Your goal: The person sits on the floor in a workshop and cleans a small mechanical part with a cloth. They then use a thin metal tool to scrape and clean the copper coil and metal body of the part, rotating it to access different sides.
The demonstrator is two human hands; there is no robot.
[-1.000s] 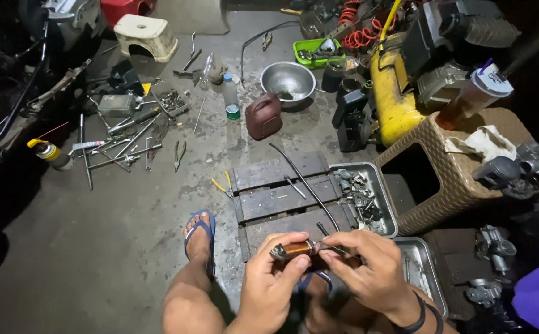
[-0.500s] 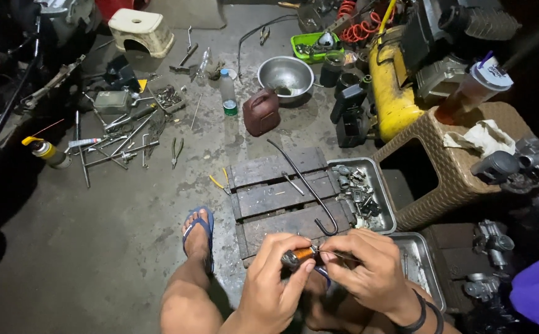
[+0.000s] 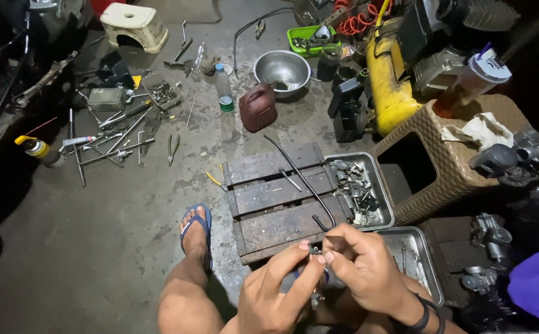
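Low over the near edge of the pallet [image 3: 269, 204], the left hand [image 3: 279, 297] and right hand [image 3: 368, 272] meet, both grips pinched on a small metal part [image 3: 314, 253], with two metal trays [image 3: 377, 198] of parts just right of it.

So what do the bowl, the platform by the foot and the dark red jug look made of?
Bowl: likely stainless steel, shiny grey with reflections.
Platform: weathered wood, separate grained planks with gaps.
Jug: probably plastic, dull moulded dark red body with handle.
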